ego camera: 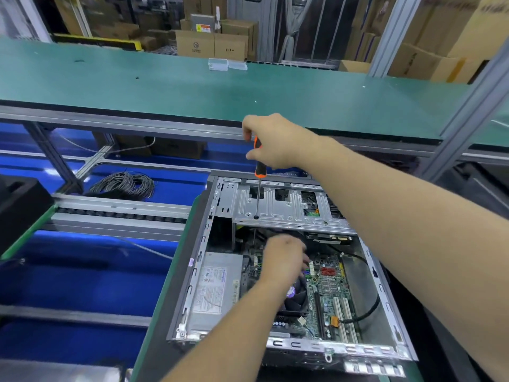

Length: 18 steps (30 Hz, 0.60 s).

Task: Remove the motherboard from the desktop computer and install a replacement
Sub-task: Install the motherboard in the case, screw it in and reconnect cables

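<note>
1. Green bench (165,86) across the upper frame, cardboard boxes (210,45) stacked behind it; blue surface lower left with a cable coil (124,184) on it.
2. Open case (190,285) lying flat at lower centre-right, lid off, insides exposed.
3. Motherboard (329,285) seated in the case floor, right of the power supply (214,290) and below the metal drive cage (289,208).
4. Right hand (275,142) above the cage at frame centre, fingers curled round the orange-and-black handle of a screwdriver (259,172).
5. Screwdriver upright, shaft running straight down through a hole in the cage; tip hidden beneath.
6. Left hand (283,257) inside the case, just below the cage edge, over the upper end of the motherboard beside the fan (294,299).
7. Left fingers bent down and away, hidden behind the knuckles; cannot tell whether pinching anything.
8. Motherboard directly under the left hand, well below the right hand's fingers.
9. Black cable (369,307) looping along the right side of the board.
</note>
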{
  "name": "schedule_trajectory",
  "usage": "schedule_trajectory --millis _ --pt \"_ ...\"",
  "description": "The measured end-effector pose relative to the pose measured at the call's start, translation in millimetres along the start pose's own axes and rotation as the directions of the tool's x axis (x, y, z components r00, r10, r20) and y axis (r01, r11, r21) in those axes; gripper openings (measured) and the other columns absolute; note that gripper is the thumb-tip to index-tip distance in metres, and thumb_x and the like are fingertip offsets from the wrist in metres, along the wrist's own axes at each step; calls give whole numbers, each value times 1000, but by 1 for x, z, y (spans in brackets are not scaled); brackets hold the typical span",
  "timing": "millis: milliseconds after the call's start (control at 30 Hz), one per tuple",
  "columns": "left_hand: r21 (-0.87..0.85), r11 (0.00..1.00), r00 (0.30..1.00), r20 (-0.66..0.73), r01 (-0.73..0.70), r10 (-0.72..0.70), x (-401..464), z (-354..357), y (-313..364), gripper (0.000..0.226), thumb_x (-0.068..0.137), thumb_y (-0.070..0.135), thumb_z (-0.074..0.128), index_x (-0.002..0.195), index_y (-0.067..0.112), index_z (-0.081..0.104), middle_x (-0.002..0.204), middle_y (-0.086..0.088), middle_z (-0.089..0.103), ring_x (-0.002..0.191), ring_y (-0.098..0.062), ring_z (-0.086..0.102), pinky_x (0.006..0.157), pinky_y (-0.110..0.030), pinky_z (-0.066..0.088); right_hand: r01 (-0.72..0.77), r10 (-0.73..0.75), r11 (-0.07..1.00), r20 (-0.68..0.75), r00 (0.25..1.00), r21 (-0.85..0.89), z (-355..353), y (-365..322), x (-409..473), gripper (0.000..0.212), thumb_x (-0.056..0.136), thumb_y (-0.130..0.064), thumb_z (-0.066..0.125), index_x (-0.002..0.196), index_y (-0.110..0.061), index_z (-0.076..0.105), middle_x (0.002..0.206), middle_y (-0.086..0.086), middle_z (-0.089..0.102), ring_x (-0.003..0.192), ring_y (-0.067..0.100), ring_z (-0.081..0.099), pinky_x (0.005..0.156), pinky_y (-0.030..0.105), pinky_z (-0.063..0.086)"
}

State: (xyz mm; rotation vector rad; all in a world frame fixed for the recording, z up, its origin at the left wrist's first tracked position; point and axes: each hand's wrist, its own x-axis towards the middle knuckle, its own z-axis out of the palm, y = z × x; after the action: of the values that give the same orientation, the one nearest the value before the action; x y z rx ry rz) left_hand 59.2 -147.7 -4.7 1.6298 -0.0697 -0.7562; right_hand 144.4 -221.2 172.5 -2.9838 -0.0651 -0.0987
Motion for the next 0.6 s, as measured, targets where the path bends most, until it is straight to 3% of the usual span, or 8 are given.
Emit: schedule_trajectory --millis 67,167,300,400,467,533,600 --pt "-165 944 954 140 286 -264 1 12 -14 21 99 4 43 102 -3 62 79 -17 62 56 -22 53 47 -27 43 13 -12 1000 -26 1000 20 2 5 -3 26 91 -26 68 109 -13 53 96 5 56 87 29 56 72 36 46" --pt "-340 856 919 84 389 -385 4 10 -34 23 100 2 39 103 -6 60 75 -17 61 59 -24 58 51 -26 47 20 -20 999 -6 1000 -33 -2 10 -5 18 92 -28 68 97 -17 54 98 3 55 91 26 54 78 34 47" --pt "-491 802 919 -9 339 -394 10 9 -42 21 100 4 41 96 -3 61 75 -16 64 60 -24 61 52 -27 51 17 -19 999 -45 999 -43 -9 11 -7 16 93 -29 68 91 -18 56 94 1 57 88 23 51 74 31 43" --pt "-622 742 900 -133 251 -416 18 3 -43 21 100 0 38 106 -6 57 77 -19 62 63 -26 60 49 -26 50 21 -24 999 -67 997 -43 -18 10 -8 15 93 -28 68 90 -17 57 94 1 57 89 22 51 73 29 40" --pt "-534 835 888 -310 132 -339 26 0 -42 30 103 6 36 120 -9 54 90 -27 63 73 -33 60 60 -32 50 17 -20 999 -74 997 -39 -26 9 -7 15 93 -27 68 90 -17 57 95 1 57 87 22 53 73 30 43" --pt "-344 937 851 -475 55 -224 34 3 -39 36 105 14 34 126 -9 52 118 -33 59 98 -43 59 83 -45 50 8 -10 999 -73 997 -33 -35 8 -7 15 93 -26 68 90 -17 56 92 1 58 81 24 59 70 32 48" --pt "-256 966 836 -525 26 -162 39 6 -35 36 105 13 33 135 0 47 129 -27 56 109 -42 55 93 -45 45 -5 4 1000 -58 998 -19 -42 7 -7 15 93 -24 67 89 -16 55 85 1 58 74 28 66 69 37 55"
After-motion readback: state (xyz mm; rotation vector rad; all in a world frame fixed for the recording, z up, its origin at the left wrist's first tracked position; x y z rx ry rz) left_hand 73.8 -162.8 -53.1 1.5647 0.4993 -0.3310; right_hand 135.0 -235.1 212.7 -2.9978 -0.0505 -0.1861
